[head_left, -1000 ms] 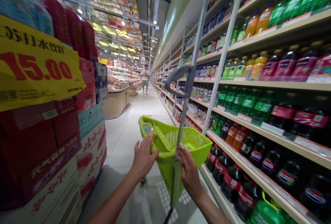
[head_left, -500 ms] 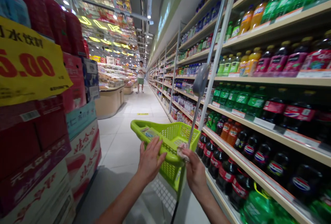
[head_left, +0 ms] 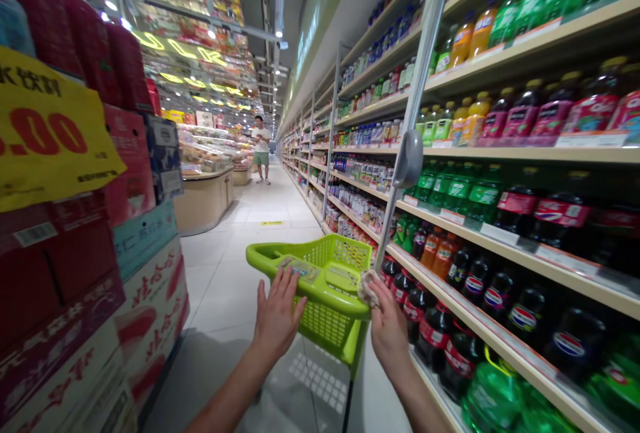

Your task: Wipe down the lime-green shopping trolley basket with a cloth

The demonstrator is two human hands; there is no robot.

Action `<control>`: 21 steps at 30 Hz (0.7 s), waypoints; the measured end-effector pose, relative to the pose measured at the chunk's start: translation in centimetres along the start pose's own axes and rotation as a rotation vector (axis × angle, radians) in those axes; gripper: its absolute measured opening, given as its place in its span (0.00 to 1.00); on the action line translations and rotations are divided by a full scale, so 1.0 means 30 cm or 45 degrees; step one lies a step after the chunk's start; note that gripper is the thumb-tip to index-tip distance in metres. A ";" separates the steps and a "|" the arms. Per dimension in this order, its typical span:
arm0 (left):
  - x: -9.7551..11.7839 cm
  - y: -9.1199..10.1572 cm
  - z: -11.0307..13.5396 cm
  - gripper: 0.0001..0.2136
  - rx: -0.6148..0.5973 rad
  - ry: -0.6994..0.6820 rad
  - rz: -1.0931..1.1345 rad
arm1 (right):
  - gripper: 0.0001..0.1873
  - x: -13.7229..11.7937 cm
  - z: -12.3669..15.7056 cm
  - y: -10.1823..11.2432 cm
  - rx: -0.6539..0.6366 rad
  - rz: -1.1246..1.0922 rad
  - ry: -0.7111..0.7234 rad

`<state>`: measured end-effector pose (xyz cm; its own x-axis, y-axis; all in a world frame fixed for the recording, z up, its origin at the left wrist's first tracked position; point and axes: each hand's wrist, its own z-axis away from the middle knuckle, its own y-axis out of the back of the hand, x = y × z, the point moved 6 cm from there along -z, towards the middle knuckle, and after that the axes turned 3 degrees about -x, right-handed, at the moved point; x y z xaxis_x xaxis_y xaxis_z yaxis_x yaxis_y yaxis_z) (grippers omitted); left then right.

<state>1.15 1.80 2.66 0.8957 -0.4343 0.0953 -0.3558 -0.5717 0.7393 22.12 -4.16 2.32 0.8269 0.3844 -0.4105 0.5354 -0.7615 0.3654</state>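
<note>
A lime-green plastic shopping basket [head_left: 320, 266] on wheels stands in the aisle in front of me. Its grey pull handle [head_left: 407, 160] rises on a metal rod at the basket's right side. My left hand [head_left: 275, 313] lies with fingers spread against the basket's near rim. My right hand [head_left: 387, 326] is closed on a small crumpled white cloth or tissue [head_left: 367, 286], pressed at the base of the handle rod.
Shelves of soft-drink bottles [head_left: 500, 220] run along the right. Stacked red and white drink cartons [head_left: 100, 253] with a yellow price sign [head_left: 45, 133] stand at the left. The tiled aisle runs ahead, where another person [head_left: 260, 150] stands far off.
The basket has turned and moved a little left and away; its handle has swung right toward the shelves. Both hands followed it, the left hand's fingers now spread flatter on the rim.
</note>
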 end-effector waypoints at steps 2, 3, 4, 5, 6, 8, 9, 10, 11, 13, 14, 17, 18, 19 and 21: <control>0.021 0.000 0.004 0.18 0.049 -0.020 0.003 | 0.23 -0.084 0.011 -0.046 -0.030 -0.053 0.095; 0.032 0.005 0.005 0.17 0.067 -0.040 0.012 | 0.24 -0.133 0.018 -0.073 -0.065 -0.077 0.175; 0.041 0.010 0.004 0.17 0.075 -0.072 0.026 | 0.24 -0.174 0.023 -0.095 -0.102 -0.090 0.252; 0.046 0.017 0.001 0.15 0.078 -0.102 0.043 | 0.25 -0.200 0.027 -0.107 -0.130 -0.086 0.313; 0.043 0.024 -0.002 0.15 0.076 -0.121 0.059 | 0.26 -0.205 0.026 -0.107 -0.140 -0.065 0.345; 0.018 0.029 -0.010 0.15 0.071 -0.093 0.074 | 0.25 -0.155 0.013 -0.070 -0.093 0.018 0.319; 0.000 0.027 -0.012 0.15 0.068 -0.056 0.072 | 0.24 -0.111 0.001 -0.041 -0.053 0.066 0.272; -0.017 0.019 -0.013 0.16 0.063 -0.022 0.068 | 0.23 -0.065 -0.012 -0.012 -0.017 0.108 0.215; -0.029 0.009 -0.012 0.17 0.056 0.000 0.063 | 0.22 -0.025 -0.024 0.009 0.008 0.139 0.160; -0.034 -0.016 -0.006 0.19 0.046 0.001 0.061 | 0.22 0.008 -0.039 0.017 0.020 0.151 0.093; -0.029 -0.027 -0.002 0.19 0.047 -0.011 0.062 | 0.22 -0.005 -0.042 0.001 0.010 0.130 0.094; -0.005 -0.044 0.008 0.19 0.065 -0.046 0.060 | 0.24 -0.128 -0.032 -0.092 -0.055 0.022 0.216; 0.002 -0.045 0.009 0.19 0.061 -0.062 0.059 | 0.24 -0.172 -0.027 -0.124 -0.087 -0.010 0.273; 0.007 -0.045 0.010 0.19 0.054 -0.079 0.058 | 0.23 -0.205 -0.023 -0.146 -0.120 -0.035 0.328; 0.012 -0.040 0.011 0.19 0.038 -0.107 0.058 | 0.23 -0.217 -0.019 -0.156 -0.165 -0.048 0.385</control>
<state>1.81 2.10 1.60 0.8533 -0.5165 0.0713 -0.4048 -0.5700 0.7151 14.32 -2.80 3.77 0.8093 0.5634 -0.1660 0.5679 -0.6784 0.4662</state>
